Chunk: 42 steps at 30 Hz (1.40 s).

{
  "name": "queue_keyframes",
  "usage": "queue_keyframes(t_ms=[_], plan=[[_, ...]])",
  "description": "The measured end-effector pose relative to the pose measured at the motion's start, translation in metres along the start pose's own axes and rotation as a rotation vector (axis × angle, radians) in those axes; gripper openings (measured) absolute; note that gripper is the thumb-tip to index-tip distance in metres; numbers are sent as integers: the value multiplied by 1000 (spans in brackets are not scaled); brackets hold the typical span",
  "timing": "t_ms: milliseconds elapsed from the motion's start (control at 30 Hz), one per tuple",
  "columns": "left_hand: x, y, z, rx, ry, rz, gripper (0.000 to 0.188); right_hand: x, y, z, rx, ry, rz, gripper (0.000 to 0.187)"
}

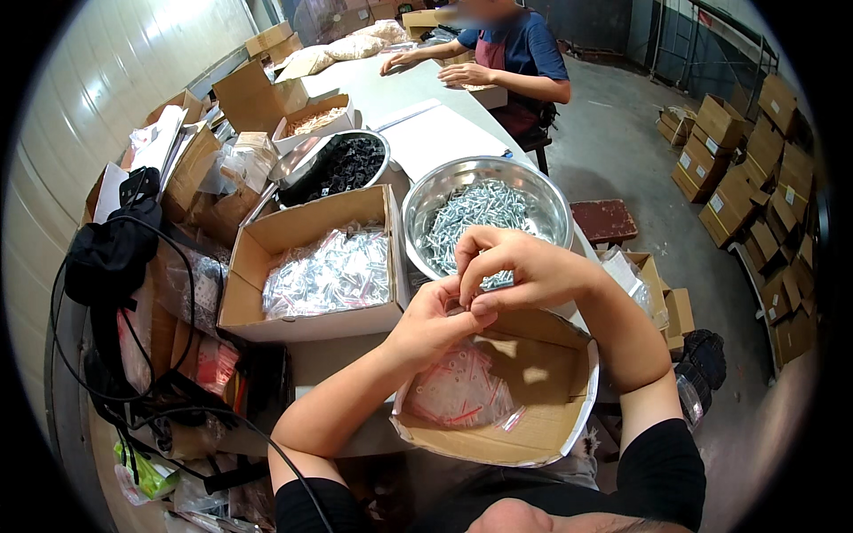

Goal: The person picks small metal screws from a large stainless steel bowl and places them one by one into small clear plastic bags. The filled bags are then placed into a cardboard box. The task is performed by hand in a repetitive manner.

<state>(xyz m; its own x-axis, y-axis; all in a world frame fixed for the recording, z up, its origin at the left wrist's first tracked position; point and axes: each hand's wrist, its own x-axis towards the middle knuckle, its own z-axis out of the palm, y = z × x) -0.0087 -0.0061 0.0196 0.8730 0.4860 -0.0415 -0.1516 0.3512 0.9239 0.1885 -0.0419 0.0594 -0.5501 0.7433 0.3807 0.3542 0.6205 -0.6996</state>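
Centrally, a clear bag (pixel 456 310) is seemingly pinched in the left hand (pixel 434 322), above the box's (pixel 544 400) far edge; the right hand (pixel 524 268) is curled against it, its contents hidden. Parts could be spilled if slick film slipped. Below: flat bags (pixel 453 391), thin plastic, on matte cardboard. Beyond: round, shiny steel bowl (pixel 548 197), ridged silvery screws (pixel 475 211). Left: rectangular carton (pixel 306 224), glossy filled bags (pixel 330 274).

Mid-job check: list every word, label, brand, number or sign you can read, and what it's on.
No text is readable in this view.
Stacked cartons at right: pale labels, too small to read.
Clear bags in the cardboard tray: red strips, no legible words.
Green packet, lower left: too blurred.
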Motion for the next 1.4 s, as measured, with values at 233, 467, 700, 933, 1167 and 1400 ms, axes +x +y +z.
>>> queue_keyframes(t_ms=[233, 467, 700, 933, 1167, 1400], plan=[[5, -8, -13, 321, -141, 95, 16, 0, -6, 6, 322, 144, 20, 13], [0, -7, -9, 90, -94, 37, 30, 0, -2, 7, 67, 59, -30, 16], [8, -18, -8, 14, -44, 238, 65, -1, -1, 9, 13, 51, -40, 14], [9, -20, -11, -7, 174, 343, 40, -2, 11, -4, -47, 197, 112, 18], [6, -21, -13, 148, 293, 350, 16, 1, 8, -1, -25, 174, 265, 16], [7, -21, -11, 219, 353, 350, 12, 1, 8, 4, 36, 221, 282, 18]])
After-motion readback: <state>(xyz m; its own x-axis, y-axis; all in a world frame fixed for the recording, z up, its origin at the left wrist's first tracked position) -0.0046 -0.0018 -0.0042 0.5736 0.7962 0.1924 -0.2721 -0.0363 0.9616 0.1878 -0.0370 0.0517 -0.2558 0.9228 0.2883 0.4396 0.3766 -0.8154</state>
